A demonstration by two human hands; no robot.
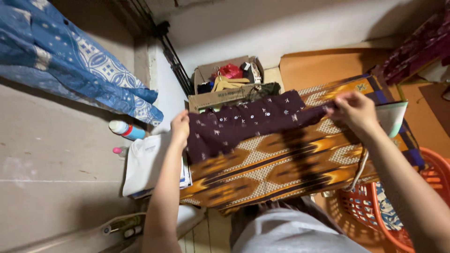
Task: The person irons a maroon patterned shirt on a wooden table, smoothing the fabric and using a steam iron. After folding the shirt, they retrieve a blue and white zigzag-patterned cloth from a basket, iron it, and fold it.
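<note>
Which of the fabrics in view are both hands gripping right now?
The dark maroon cloth with small white motifs: left hand and right hand pinch its ends. It lies over the orange-brown patterned fabric; the blue patterned garment hangs untouched.

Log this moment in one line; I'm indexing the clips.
left hand: grips maroon cloth edge | right hand: grips other edge | cloth: spread on orange patterned board | near: orange basket

Pale wall; grey floor; perhaps orange board behind.
</note>
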